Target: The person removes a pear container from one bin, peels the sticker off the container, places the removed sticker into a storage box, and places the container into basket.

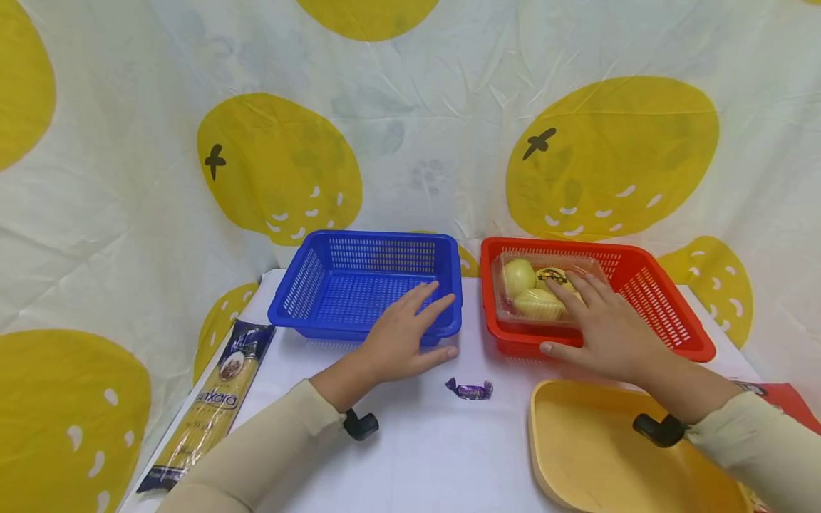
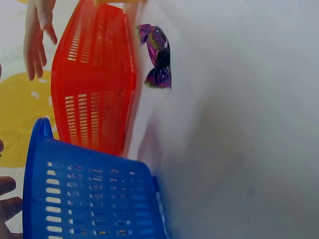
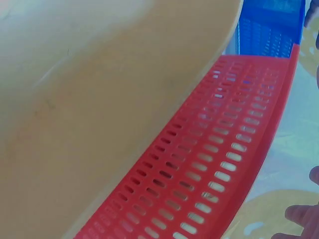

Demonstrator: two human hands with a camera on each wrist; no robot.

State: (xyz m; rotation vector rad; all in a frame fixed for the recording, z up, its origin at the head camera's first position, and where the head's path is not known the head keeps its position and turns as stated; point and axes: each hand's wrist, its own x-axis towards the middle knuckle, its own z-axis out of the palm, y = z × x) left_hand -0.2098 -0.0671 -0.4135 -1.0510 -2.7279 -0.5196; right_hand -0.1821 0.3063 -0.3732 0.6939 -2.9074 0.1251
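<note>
My left hand point(image 1: 403, 335), fingers spread, is over the front right corner of a blue plastic basket point(image 1: 365, 330), which has nothing in it. My right hand point(image 1: 612, 331) is over the front of a red plastic basket point(image 1: 667, 306), fingers extended. Inside the red basket sits a clear plastic box point(image 1: 539, 303) of pale yellow, rounded items with a label. Right fingertips overlap the box in the head view; whether they touch it I cannot tell. Neither hand grips anything. A purple wrapped candy point(image 1: 471, 390) lies on the white table between the hands, also visible in the left wrist view point(image 2: 159, 57).
A pack of spaghetti point(image 1: 214, 399) lies along the table's left edge. At the front right stands a yellow-orange tray point(image 1: 596, 449), beneath my right forearm. Part of a red packet point(image 1: 785, 399) shows at far right. A lemon-patterned cloth point(image 1: 436, 142) hangs behind the baskets.
</note>
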